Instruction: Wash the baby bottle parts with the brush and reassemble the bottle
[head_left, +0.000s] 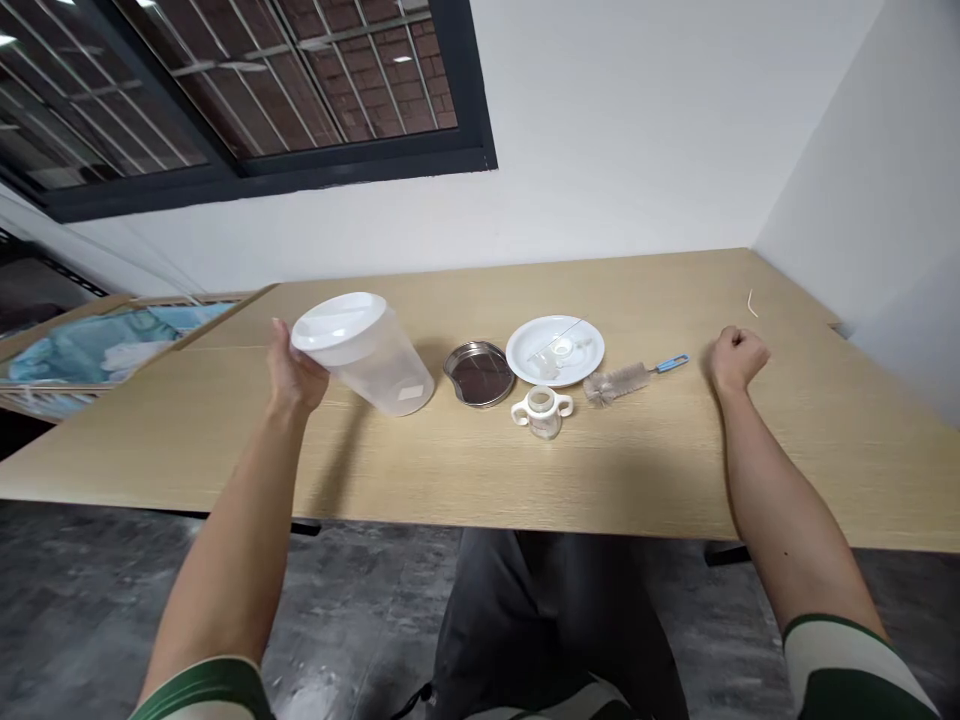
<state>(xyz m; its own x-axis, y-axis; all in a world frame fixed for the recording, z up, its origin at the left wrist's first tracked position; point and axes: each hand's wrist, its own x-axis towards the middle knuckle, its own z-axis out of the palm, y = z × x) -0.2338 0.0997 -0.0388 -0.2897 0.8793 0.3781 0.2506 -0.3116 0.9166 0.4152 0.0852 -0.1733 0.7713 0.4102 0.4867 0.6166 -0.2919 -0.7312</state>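
Note:
My left hand (297, 376) is closed on the upper side of a translucent plastic pitcher (379, 362) with a white lid. The pitcher leans left toward that hand, and its base is at the tabletop; whether it has a handle is hidden. My right hand (738, 358) rests on the table as a fist, with nothing showing in it. Between the hands are a round steel tray (480, 374), a white plate (517, 352) bearing small clear and white parts, and a small glass bottle (546, 424) with a two-handled white collar. A bottle brush (619, 383) with a blue handle lies beside the plate.
A thin white curved piece (751, 304) lies beyond my right hand. Left of the table (637, 470) stands a crib-like frame with blue-green bedding (97, 340). A wall (615, 130) and a barred window (322, 80) are behind the table.

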